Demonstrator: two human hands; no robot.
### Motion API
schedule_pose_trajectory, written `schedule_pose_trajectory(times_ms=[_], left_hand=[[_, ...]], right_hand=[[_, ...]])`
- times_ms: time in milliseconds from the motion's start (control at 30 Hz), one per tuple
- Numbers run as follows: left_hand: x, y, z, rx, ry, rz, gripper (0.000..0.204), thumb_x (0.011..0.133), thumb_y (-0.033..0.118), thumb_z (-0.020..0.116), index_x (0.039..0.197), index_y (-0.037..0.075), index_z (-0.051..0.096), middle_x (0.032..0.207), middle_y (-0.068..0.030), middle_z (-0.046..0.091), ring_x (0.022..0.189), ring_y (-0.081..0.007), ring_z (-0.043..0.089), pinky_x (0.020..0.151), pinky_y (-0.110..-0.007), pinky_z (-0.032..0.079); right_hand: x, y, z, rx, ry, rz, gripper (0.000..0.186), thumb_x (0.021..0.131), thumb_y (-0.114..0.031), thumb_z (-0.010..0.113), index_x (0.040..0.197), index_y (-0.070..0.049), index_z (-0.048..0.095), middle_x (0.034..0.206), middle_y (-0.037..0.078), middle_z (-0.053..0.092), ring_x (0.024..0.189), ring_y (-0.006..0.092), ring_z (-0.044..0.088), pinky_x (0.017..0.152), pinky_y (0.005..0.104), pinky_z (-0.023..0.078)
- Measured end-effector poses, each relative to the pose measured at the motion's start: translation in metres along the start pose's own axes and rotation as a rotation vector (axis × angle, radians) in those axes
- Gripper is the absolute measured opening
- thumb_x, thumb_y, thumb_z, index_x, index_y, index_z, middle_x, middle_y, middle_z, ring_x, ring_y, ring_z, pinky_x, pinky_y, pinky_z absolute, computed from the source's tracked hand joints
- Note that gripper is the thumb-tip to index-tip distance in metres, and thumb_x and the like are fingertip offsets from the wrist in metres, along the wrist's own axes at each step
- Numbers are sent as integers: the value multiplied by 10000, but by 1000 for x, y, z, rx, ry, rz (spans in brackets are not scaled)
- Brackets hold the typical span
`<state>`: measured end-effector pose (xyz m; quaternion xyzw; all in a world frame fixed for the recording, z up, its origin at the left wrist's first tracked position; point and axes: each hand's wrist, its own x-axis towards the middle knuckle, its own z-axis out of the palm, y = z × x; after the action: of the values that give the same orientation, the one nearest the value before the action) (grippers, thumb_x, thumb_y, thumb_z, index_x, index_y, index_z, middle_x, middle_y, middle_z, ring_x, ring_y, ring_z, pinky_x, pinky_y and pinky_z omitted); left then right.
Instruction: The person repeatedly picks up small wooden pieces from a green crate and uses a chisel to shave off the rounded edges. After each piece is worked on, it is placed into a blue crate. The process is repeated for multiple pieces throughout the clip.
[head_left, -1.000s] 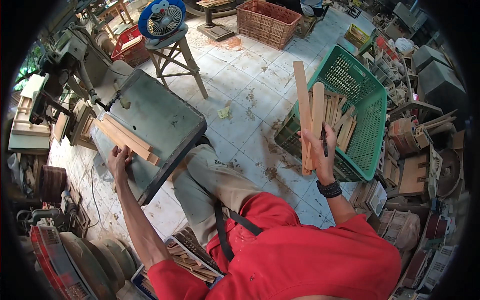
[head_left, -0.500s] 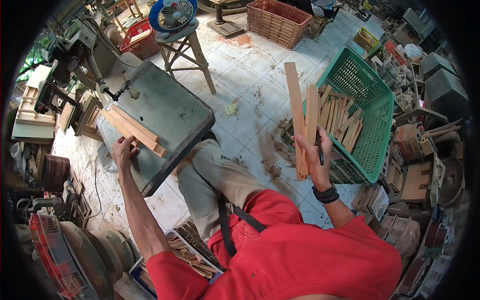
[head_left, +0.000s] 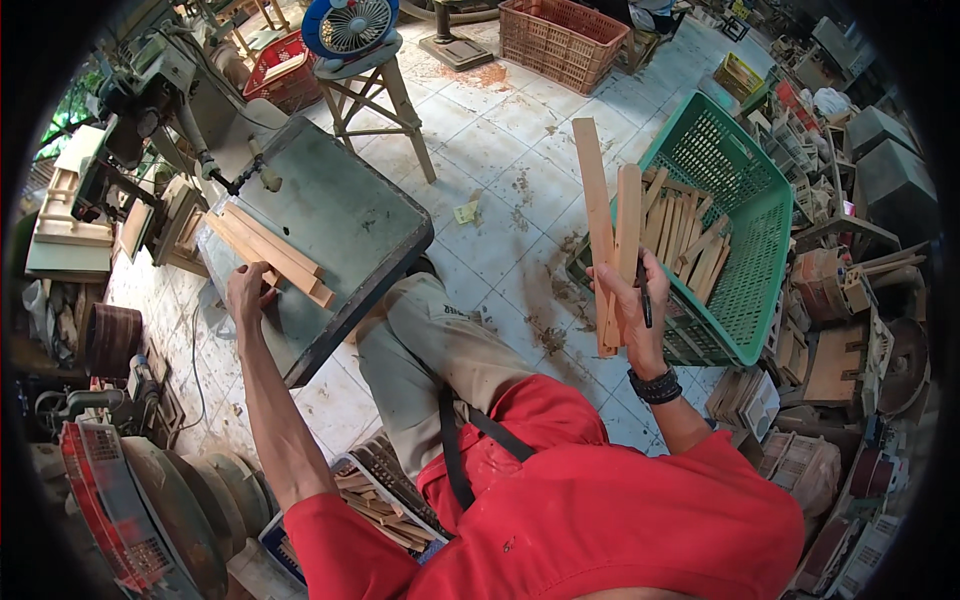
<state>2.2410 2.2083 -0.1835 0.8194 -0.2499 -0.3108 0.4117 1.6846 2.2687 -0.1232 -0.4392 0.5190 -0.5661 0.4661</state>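
Note:
My right hand (head_left: pixel 628 312) grips two long wooden slats (head_left: pixel 606 212) upright, together with a dark pen, beside a green plastic basket (head_left: pixel 768 215) that holds several more slats. My left hand (head_left: pixel 247 290) rests on the near end of a short stack of wooden slats (head_left: pixel 270 252) lying on the grey metal machine table (head_left: pixel 345 225). My legs in beige trousers sit between the table and the basket.
A drill-like machine (head_left: pixel 150 90) stands behind the table at the left. A wooden stool (head_left: pixel 375 90) carries a blue fan (head_left: pixel 348 22). Orange crate (head_left: pixel 560 35) at the back, a crate of wood pieces (head_left: pixel 375 495) under me, clutter at right.
My right hand with the two slats stays raised by the basket. My left hand remains on the slat stack; the view has shifted slightly.

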Motion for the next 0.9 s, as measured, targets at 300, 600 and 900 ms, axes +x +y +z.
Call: schedule_pose_trajectory(times_ms=[300,600,900], left_hand=[[-104,19,38,-2,504,553,497,850,167,677,1290,0,517,1029,-104,568,903,-176,567,714,-275,499],[-283,-29,109,-1149,-442,209,884,755,161,835,1433,29,284,1239,-173,545,1048,-268,627,858,-388,551],[-289,-43,107,-1025,-304,135,529,827,57,739,1232,50,399,870,-35,535,664,-126,592,577,-278,523]], right_hand=[[-29,6,37,-42,-209,149,348,860,-71,684,1150,37,526,922,102,682,826,142,674,733,257,532],[-119,53,97,-466,-815,36,551,823,-57,732,1300,7,463,982,183,680,881,221,682,754,330,531],[-84,45,137,-99,-723,-409,608,1046,-346,369,1468,67,226,1165,246,626,938,313,654,884,408,495]])
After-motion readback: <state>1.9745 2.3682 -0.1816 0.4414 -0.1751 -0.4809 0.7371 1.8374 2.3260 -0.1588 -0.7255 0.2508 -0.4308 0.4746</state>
